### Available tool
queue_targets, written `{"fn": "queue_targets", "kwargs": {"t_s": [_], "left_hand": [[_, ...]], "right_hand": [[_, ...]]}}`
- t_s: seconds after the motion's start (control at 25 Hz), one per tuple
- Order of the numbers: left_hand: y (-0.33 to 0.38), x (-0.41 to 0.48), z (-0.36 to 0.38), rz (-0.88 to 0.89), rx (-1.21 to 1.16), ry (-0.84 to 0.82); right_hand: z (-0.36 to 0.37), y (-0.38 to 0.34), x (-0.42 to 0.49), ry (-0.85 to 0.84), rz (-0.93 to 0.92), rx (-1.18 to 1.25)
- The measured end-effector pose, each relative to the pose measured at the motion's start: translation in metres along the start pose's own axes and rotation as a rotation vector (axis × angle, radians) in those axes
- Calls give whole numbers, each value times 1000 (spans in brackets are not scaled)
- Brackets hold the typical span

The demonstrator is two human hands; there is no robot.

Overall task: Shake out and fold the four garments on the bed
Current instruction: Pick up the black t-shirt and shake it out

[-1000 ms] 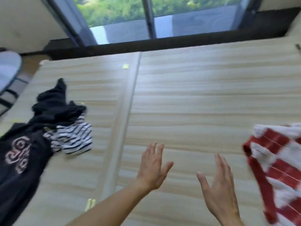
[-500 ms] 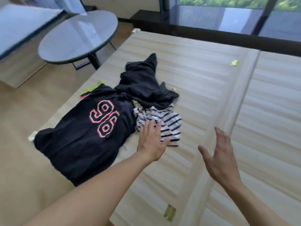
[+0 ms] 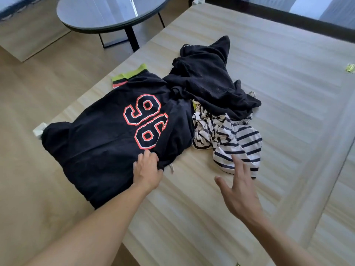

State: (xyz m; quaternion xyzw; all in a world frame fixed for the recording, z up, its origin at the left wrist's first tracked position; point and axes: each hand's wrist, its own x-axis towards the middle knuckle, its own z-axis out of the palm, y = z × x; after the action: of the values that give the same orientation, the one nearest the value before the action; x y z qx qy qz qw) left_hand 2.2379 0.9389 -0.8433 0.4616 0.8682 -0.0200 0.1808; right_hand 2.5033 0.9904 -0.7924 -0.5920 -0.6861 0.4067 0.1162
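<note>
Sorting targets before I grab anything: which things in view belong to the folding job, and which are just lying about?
Job: black 96 shirt, left hand curled on its hem; lime-trimmed garment poking out from under that shirt; crumpled black garment; striped top; right hand, open, beside the striped top; bed.
Lying about: round glass table; yellow-green scrap.

Only readable text was "96" in orange-and-white outlined digits on the black shirt (image 3: 107,143).

On bed (image 3: 288,93), jersey (image 3: 99,146) lies L, striped top (image 3: 240,143) R of it, crumpled garment (image 3: 207,81) behind both.
</note>
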Motion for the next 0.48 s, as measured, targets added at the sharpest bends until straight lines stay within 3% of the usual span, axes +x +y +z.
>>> {"fn": "queue_targets", "kwargs": {"t_s": [0.08,0.24,0.4,0.48], "left_hand": [[-2,2,-6,18,-220,180],[9,-1,-57,-28,-609,339],[46,-49,-167,25,-1367,254],[66,-91,-233,92,-1706,88]], "right_hand": [[2,7,-7,-17,38,2],[-12,-4,-23,2,97,75],[-45,-41,-29,-34,169,321],[-68,-71,-45,-68,44,331]]}}
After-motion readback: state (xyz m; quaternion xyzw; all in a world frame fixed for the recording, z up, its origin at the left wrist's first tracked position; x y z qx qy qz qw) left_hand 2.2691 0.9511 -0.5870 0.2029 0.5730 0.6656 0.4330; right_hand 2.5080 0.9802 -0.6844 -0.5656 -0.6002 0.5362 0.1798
